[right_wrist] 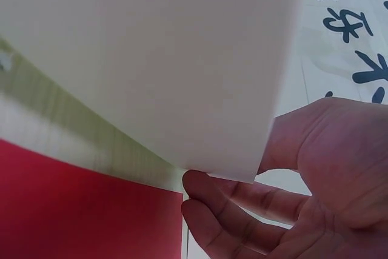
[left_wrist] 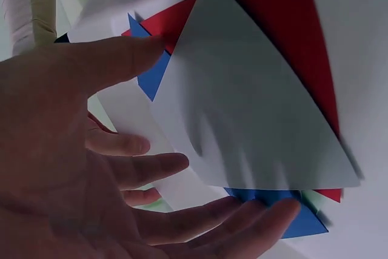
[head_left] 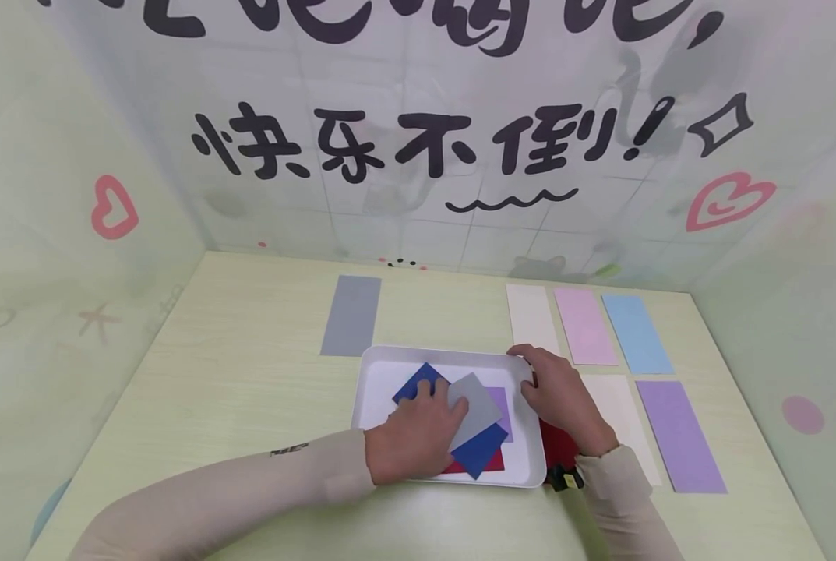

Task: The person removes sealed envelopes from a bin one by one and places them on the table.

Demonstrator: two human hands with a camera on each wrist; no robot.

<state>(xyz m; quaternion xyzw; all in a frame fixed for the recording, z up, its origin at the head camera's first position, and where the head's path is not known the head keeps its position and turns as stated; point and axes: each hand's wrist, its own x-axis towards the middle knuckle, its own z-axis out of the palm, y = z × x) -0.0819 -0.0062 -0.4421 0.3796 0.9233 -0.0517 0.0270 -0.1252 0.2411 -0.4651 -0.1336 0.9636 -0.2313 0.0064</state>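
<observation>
A white tray (head_left: 530, 467) holds a loose pile of square cards. My left hand (head_left: 421, 432) is over the pile with fingers spread, at the edge of a grey card (head_left: 479, 413) on top. In the left wrist view, the thumb and fingers of the left hand (left_wrist: 79, 125) lie around the grey card (left_wrist: 254, 107) without closing on it; the fingertips overlap a blue card (left_wrist: 303, 216). Blue, purple (head_left: 499, 401) and red (head_left: 491, 460) cards show under the grey one. My right hand (head_left: 561, 393) grips the tray's right rim, its fingers against the outer wall (right_wrist: 182, 77).
A grey strip (head_left: 350, 315) lies behind the tray on the left. To the right lie a pink strip (head_left: 586, 326), a blue strip (head_left: 637, 333), a purple strip (head_left: 680, 436) and pale strips (head_left: 532, 315). A red strip (head_left: 556, 444) is partly under the right arm. Printed walls enclose the table.
</observation>
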